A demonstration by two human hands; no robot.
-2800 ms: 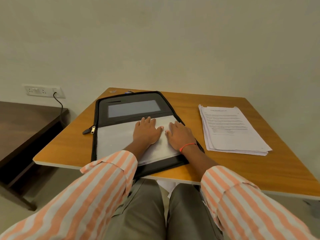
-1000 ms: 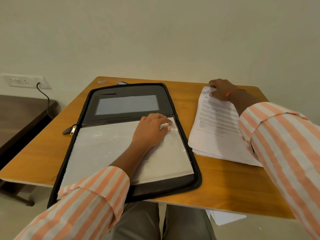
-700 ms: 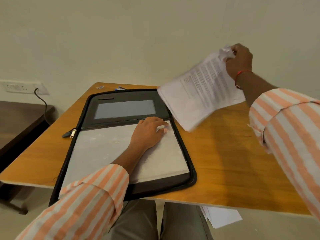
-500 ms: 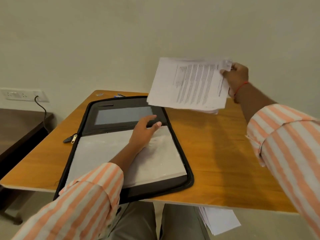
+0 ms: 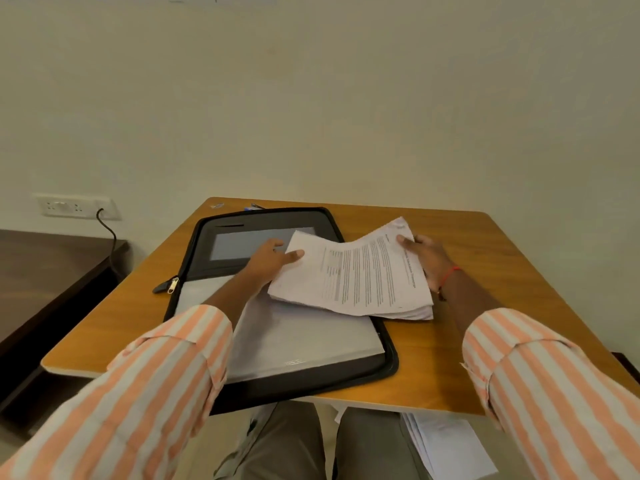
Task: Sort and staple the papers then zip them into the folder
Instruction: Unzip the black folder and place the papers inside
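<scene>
- The right hand (image 5: 424, 261) pinches the papers (image 5: 360, 275) at the right edge, thumb on top.
- The left hand (image 5: 273, 259) holds the left corner, thumb on top too.
- The papers are low over the open folder (image 5: 389, 355), sticking out past its right side.
- I think the stack is light, floppy and slippery. Holding both ends should stop sheets sliding out.

Soft warm indoor light, fairly dim, with no hard source in view. The wall (image 5: 311, 98) is evenly lit. The papers (image 5: 363, 275) drop a soft shadow onto the folder (image 5: 392, 358) and table (image 5: 502, 271). The clear pocket (image 5: 294, 341) has a faint sheen. Wide-angle distortion stretches the sleeves (image 5: 121, 410) at the bottom corners. The print is soft and illegible.
</scene>
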